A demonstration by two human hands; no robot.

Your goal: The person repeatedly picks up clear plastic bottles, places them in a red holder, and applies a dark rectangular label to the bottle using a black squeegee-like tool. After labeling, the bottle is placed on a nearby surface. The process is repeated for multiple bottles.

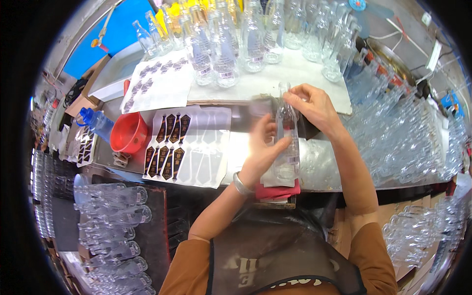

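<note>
Left hand (264, 150) and right hand (314, 105) hold clear barcoded bottle (290, 127)

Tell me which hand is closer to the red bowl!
Left. The left hand is across the sticker sheet from the red bowl, at the bottle; the right hand is farther away, at its neck.

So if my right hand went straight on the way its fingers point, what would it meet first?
Most likely the neck of the clear glass bottle: your right hand looks right beside it, perhaps touching, though depth is hard to judge here.
</note>
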